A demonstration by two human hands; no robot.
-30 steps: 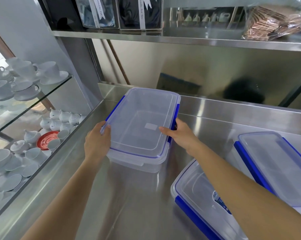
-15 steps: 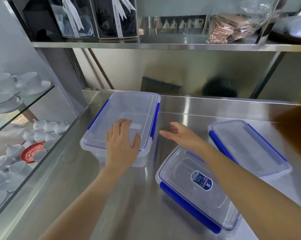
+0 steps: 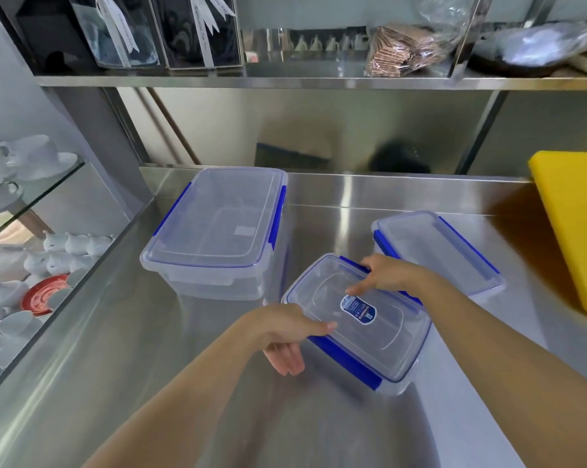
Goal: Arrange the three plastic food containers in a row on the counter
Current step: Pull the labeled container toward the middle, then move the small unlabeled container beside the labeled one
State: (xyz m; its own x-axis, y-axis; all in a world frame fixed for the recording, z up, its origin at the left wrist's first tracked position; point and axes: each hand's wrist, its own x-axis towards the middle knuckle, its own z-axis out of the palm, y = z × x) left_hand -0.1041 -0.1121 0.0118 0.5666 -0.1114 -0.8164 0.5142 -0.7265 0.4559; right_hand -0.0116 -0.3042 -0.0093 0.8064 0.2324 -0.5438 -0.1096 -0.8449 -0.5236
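Three clear plastic containers with blue clips stand on the steel counter (image 3: pixel 170 393). The largest container (image 3: pixel 217 224) sits at the back left, square to the wall. A smaller container (image 3: pixel 454 251) lies at the right, turned at an angle. Between them, nearer to me, the labelled container (image 3: pixel 379 336) lies skewed. My left hand (image 3: pixel 285 336) grips its near left corner, thumb on the lid and fingers under the rim. My right hand (image 3: pixel 386 275) holds its far edge, fingers resting on the lid.
A yellow board (image 3: pixel 575 231) leans at the far right of the counter. A glass cabinet (image 3: pixel 32 265) with white cups and teapots runs along the left edge. A steel shelf (image 3: pixel 285 81) with boxes and bags hangs above the back wall.
Both hands left the large container at the back left and moved right onto the labelled container. The view has shifted right, bringing the yellow board in.
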